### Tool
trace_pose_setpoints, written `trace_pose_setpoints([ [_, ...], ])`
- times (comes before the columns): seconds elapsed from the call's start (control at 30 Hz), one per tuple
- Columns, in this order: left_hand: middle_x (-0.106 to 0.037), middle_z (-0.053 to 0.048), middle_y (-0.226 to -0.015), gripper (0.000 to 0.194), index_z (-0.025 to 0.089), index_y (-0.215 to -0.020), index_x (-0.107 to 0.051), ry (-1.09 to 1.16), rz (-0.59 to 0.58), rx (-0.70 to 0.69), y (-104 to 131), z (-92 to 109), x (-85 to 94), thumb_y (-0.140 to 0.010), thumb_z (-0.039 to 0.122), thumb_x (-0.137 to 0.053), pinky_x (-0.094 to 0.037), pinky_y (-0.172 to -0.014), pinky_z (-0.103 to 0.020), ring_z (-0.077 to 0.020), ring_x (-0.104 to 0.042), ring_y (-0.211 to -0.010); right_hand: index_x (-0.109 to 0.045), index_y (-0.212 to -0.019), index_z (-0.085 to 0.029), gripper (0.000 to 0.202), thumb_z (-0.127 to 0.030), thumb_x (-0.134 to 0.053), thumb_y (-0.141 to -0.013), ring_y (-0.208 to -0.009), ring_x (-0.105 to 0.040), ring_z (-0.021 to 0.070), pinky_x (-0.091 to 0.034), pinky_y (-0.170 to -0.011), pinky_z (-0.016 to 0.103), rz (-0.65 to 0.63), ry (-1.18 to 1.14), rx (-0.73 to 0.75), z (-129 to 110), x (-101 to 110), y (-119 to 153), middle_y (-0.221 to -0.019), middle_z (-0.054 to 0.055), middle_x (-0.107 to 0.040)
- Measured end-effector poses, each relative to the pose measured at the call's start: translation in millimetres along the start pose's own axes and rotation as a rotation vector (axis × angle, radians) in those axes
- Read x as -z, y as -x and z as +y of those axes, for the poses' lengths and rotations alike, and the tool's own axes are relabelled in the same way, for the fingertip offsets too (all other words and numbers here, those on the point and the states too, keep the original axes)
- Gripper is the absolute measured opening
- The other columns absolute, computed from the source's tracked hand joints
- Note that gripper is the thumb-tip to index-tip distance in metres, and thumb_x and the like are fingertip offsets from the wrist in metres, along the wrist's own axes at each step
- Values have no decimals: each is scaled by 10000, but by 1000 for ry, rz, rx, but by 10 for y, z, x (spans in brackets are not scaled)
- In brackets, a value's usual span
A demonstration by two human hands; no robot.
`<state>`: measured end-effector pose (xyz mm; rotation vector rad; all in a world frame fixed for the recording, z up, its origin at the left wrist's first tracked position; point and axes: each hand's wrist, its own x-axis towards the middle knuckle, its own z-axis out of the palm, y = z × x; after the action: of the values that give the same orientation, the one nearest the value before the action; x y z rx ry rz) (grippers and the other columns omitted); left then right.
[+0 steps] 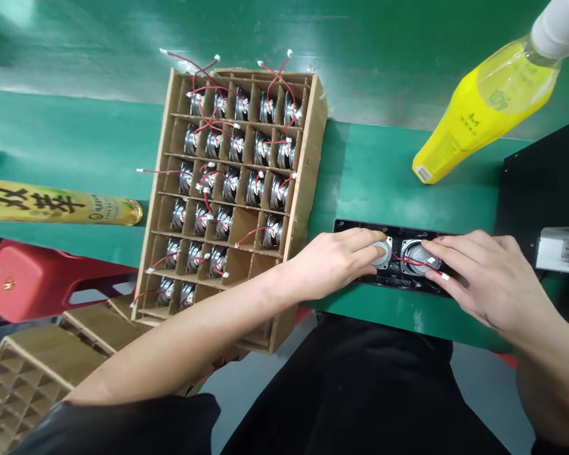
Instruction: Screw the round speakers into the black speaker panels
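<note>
A long black housing point(393, 284) lies on the green table near its front edge, with two round speakers in it. My left hand point(344, 259) has its fingers closed on the left speaker point(383, 253), covering part of it. The fingers of my right hand point(478, 272) are round the right speaker point(413, 256), at its right side. Red wires with a white plug point(444, 276) run across the right speaker. Left of the housing stands a cardboard box point(308, 170) divided into cells, many holding speakers with red wires.
A yellow bottle point(474, 114) with a white cap is at the back right. Black equipment point(526, 183) stands at the right edge. On the left are a yellow can point(61, 205), a red stool point(33, 281) and cardboard dividers point(23, 379) below table height.
</note>
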<state>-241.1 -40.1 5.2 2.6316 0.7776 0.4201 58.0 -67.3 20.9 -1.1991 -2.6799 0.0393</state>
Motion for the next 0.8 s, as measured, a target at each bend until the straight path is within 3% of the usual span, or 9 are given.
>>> trace_pose_setpoints([
  [0.13, -713, -156, -1351, 232, 109, -1213, -645, -3, -9, 12, -17, 21, 23, -1085, 279, -553, -634, -1002, -364, -243, -716, -1220, -624, -1349, -182, 433, -478, -523, -1049, -1004, -539, 184, -272, -796, 323, -26, 52, 26, -13, -3, -6, -1225, 5, -666],
  [0.63, -734, -113, -1317, 188, 131, -1146, -642, -60, -39, 17, -55, 56, 57, -1089, 280, -542, -641, -933, -344, -240, -708, -1217, -632, -1308, -176, 398, -434, -630, -1006, -987, -547, 168, -288, -824, 333, 21, 66, 15, -60, -30, -17, -1196, -4, -677],
  [0.8, -732, -125, -1291, 176, 126, -1161, -637, -89, -92, 11, -79, 73, 108, -1062, 263, -592, -621, -974, -369, -253, -687, -1211, -652, -1301, -178, 383, -436, -609, -1020, -977, -527, 164, -275, -831, 341, 20, 93, -8, -97, -60, -24, -1174, -1, -686],
])
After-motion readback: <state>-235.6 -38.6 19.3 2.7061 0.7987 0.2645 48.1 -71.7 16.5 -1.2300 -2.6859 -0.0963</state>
